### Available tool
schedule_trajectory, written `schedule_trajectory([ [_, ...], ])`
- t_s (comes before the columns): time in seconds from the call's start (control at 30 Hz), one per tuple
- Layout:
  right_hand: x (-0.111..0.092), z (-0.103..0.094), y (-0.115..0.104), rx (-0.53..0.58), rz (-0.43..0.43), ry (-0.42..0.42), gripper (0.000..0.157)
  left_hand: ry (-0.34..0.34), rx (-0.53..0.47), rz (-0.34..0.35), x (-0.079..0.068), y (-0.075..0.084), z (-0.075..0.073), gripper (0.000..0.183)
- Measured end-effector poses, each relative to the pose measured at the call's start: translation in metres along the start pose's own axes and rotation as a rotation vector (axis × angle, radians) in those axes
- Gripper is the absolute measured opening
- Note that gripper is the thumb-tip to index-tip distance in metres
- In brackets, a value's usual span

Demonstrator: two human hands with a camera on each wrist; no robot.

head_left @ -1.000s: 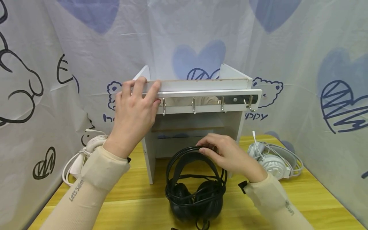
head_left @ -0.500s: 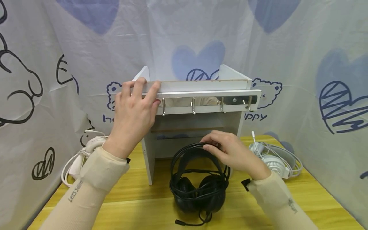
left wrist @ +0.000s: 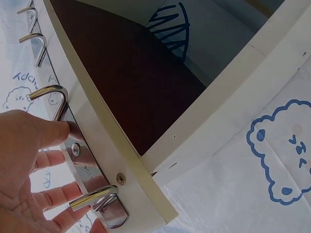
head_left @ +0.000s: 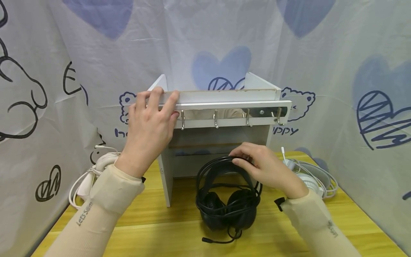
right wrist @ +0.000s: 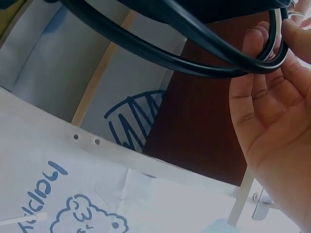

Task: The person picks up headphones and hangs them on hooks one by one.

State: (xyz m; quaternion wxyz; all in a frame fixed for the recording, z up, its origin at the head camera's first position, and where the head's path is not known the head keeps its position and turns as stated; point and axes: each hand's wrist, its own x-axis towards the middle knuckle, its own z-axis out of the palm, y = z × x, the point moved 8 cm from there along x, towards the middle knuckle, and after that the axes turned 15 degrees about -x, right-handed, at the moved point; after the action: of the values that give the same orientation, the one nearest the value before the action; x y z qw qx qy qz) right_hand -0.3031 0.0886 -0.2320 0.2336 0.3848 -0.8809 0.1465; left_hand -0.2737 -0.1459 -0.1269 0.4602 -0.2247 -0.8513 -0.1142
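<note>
Between the tabletop's (head_left: 160, 237) side edges, my right hand (head_left: 261, 164) pinches the black headset (head_left: 244, 216) atop; my left hand (head_left: 149, 119) curls over the white rack (head_left: 231, 96). Likely light, its cable floppy, I'd grip its headband (head_left: 223, 166).

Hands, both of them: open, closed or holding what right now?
Left hand: closed, gripping the left end of the hook rail.
Right hand: closed, holding the black headphones at the top.

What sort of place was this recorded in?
Probably a curtained-off booth set up for filming: printed cloth on three sides of a table, and a white rack standing on it.
</note>
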Motion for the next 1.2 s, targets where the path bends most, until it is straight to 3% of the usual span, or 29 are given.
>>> schedule_trajectory([
  [1.2,-0.014,-0.038,0.026,-0.060,-0.003,0.150,0.015,-0.028,0.015,-0.001,-0.001,-0.001,0.003,0.046],
])
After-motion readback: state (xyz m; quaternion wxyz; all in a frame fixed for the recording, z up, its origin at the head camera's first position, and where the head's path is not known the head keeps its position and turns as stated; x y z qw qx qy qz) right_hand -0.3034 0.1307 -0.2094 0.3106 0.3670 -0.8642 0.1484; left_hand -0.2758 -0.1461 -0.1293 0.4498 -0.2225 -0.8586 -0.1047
